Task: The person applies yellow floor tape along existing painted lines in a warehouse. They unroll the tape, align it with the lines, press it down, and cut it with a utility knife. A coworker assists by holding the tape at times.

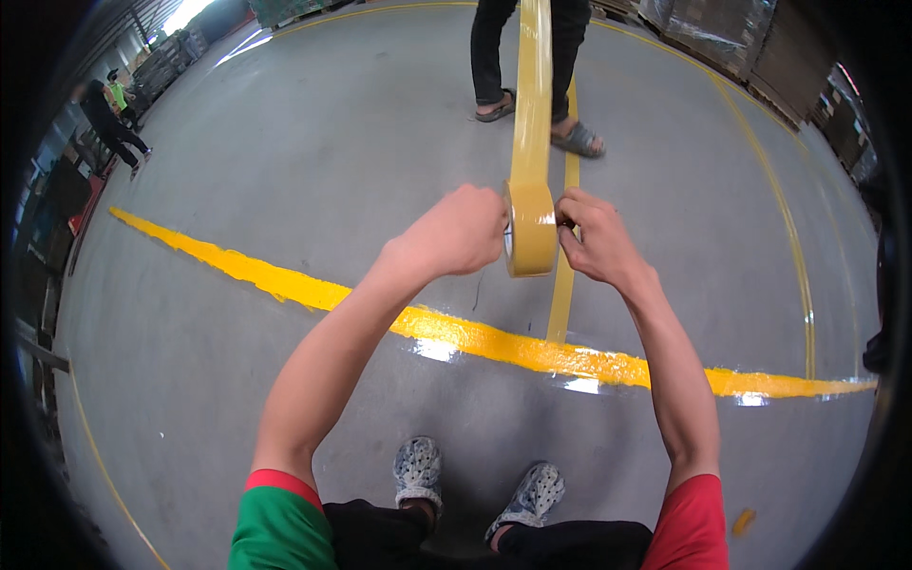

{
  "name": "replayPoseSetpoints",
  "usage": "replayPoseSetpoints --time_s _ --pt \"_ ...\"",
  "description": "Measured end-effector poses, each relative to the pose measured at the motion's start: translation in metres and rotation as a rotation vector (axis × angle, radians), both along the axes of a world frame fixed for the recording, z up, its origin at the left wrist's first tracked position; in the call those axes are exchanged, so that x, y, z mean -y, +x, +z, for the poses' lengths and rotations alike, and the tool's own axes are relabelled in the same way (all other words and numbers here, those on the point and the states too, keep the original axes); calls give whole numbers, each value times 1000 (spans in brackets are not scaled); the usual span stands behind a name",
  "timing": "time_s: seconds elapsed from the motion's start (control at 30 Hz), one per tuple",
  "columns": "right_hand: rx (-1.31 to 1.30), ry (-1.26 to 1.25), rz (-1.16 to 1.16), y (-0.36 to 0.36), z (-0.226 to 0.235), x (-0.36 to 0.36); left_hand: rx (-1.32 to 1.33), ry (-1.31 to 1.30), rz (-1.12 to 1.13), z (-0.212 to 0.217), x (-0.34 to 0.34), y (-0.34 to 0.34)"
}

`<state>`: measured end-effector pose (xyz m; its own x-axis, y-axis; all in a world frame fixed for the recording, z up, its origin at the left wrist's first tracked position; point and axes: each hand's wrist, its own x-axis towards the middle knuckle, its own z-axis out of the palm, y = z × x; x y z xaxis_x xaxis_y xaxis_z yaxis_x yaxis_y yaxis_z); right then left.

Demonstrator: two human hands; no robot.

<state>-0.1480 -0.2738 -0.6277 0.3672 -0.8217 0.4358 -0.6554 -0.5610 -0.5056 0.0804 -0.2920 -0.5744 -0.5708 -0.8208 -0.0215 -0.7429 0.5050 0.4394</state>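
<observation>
Between my two hands is a wide roll of yellow packing tape point(532, 237), held up above the floor. A long unrolled strip of the tape point(534, 95) runs from it away from me, past the top of the view and in front of another person's legs. My left hand point(461, 230) is closed in a fist at the roll's left side, its fingertips hidden at the core. At the right side my right hand point(598, 237) is closed too, with bent fingers at the roll's edge.
A thick, glossy yellow painted line point(494, 344) crosses the grey floor before my shoes point(418, 470). A thinner yellow line point(560, 294) meets it. Facing me stands a person in dark trousers and sandals point(578, 140). More people point(109, 119) are at far left; wrapped stacks point(722, 38) stand far right.
</observation>
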Motion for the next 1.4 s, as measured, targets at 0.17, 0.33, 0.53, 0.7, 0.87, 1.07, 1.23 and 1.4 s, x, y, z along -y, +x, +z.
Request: replayPoseSetpoints --time_s 0.17,0.33,0.53,0.7,0.87,1.07,1.23,1.4 --pt "83 109 -37 6 -17 -8 96 -60 -85 -24 -7 3" --pt "160 138 -126 -1 -17 -16 95 -151 -159 -30 7 3" --pt "-180 -40 -231 -27 -13 -31 121 -122 -244 -48 7 -5" --pt "-272 48 -279 -52 -29 -47 173 -15 -265 -75 2 -15" --pt "-324 148 -332 -65 -46 -66 133 30 -312 -105 2 -29" --pt "-343 207 -392 -69 -53 -84 115 34 -409 -132 2 -41" --pt "-237 182 -357 -68 -56 -88 161 46 -403 -138 0 -40" --pt "-214 247 -334 -57 -62 -88 165 90 -389 -139 -3 -27"
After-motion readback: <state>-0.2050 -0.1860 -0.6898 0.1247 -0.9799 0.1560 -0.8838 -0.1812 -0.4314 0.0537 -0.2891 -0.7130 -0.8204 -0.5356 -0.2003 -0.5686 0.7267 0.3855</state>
